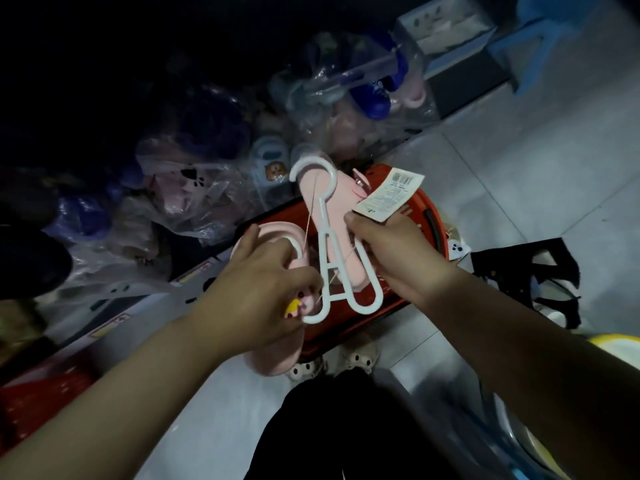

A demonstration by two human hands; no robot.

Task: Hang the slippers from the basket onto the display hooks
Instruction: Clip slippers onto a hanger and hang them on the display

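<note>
Bagged slippers maybe block left.

Blue plastic stool sits top right on the grey tiled floor. Black bag slumped right, clear bagged shoes piled behind

Both hands are holding pink slippers over a red basket on the floor. The left hand is gripping one pink slipper. The right hand is gripping a white hanger and a paper tag.
</note>
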